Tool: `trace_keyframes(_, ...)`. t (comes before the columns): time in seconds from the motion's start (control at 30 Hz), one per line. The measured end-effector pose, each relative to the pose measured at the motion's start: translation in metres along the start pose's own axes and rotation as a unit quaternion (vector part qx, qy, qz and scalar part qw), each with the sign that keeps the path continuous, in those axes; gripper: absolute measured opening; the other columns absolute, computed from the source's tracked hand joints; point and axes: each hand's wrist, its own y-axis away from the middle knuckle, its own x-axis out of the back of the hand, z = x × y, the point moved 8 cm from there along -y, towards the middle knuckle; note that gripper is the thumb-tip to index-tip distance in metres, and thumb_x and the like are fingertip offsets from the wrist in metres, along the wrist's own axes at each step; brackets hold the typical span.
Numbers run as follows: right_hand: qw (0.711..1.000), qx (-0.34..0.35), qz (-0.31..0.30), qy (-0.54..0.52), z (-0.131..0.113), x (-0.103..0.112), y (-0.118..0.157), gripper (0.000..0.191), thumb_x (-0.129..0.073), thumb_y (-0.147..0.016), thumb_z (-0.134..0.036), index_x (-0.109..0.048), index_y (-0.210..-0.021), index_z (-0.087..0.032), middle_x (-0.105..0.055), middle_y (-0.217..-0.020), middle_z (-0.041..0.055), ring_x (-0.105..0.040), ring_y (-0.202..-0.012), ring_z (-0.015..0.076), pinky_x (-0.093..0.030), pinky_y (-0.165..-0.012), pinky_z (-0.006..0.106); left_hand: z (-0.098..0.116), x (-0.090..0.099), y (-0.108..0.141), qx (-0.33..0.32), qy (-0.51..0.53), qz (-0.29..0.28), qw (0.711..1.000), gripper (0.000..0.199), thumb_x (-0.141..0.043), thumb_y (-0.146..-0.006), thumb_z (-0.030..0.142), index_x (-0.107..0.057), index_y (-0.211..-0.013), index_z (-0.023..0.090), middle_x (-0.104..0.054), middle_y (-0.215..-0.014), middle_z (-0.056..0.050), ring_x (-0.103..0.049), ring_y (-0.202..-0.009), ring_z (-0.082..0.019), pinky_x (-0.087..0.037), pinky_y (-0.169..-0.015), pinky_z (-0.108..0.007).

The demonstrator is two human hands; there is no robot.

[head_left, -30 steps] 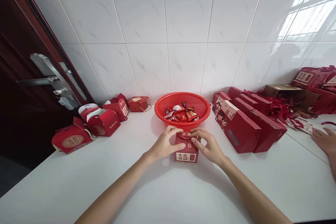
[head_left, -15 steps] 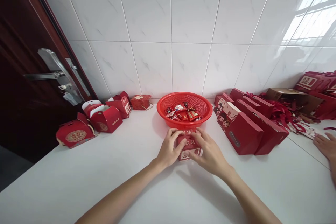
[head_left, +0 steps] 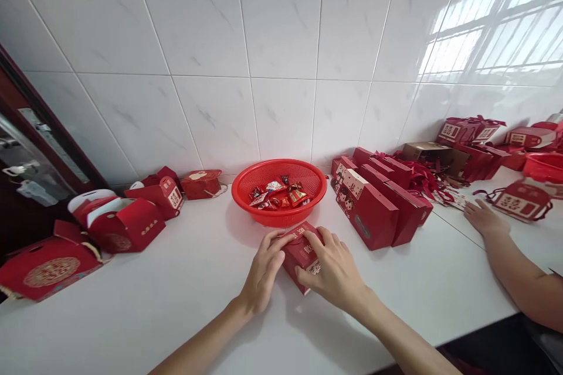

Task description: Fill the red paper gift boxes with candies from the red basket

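Observation:
A small red gift box (head_left: 301,253) with pale lettering stands on the white table, turned at an angle, in front of the basket. My left hand (head_left: 264,272) lies along its left side, fingertips bent over the top. From the right, my right hand (head_left: 334,272) holds the box, with the thumb at the near face and the fingers across the top. Part of the lid is hidden by my fingers. Just behind the box sits a red plastic basket (head_left: 246,181) with wrapped candies (head_left: 281,193) inside.
Several red gift boxes (head_left: 127,225) stand at the left. Flat red cartons (head_left: 373,217) lean upright at the right, with red ribbons (head_left: 424,179) behind. Farther right, another person's arm (head_left: 505,252) rests on the table near a finished-looking red box (head_left: 523,199). A tiled wall (head_left: 281,117) runs behind.
My view has swung to the right, showing more of the other person's arm and the boxes there. The box between my hands has turned to an angle, and my fingers have shifted over its top.

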Motion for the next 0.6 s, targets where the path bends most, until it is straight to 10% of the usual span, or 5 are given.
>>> trace_keyframes(0.2,0.982,0.017,0.174,-0.066,0.046,0.144,-0.018,0.047,-0.067,-0.08,-0.044,-0.064,-0.126,-0.032,-0.071,-0.112,0.0057,-0.068,-0.094,0.027,-0.056,-0.078,0.04,-0.005,0.009,0.003,-0.038,0.003,0.043,0.998,0.048,-0.039,-0.1,0.048,-0.048,-0.143,0.028,-0.05,-0.142,-0.011,-0.054,-0.126,-0.028,-0.044,-0.109,-0.049)
trace_keyframes(0.37,0.913,-0.216,0.331,0.098,0.136,0.264,-0.029,0.05,-0.067,-0.079,-0.046,-0.067,-0.125,-0.025,-0.07,-0.115,0.0133,-0.061,-0.109,0.033,-0.046,-0.087,0.047,-0.014,0.015,-0.005,0.014,-0.031,0.052,0.998,0.038,-0.045,-0.097,0.044,-0.06,-0.127,0.026,-0.052,-0.139,-0.011,-0.056,-0.123,-0.027,-0.049,-0.103,-0.045)
trace_keyframes(0.6,0.914,-0.342,0.172,0.135,0.26,0.227,-0.036,0.051,-0.071,-0.076,-0.048,-0.07,-0.115,-0.015,-0.07,-0.1,0.019,-0.06,-0.082,0.0253,-0.039,-0.068,0.036,-0.021,0.022,-0.01,0.015,-0.057,0.089,0.994,0.027,-0.053,-0.092,0.036,-0.067,-0.111,0.024,-0.061,-0.127,-0.01,-0.058,-0.124,-0.028,-0.052,-0.102,-0.043)
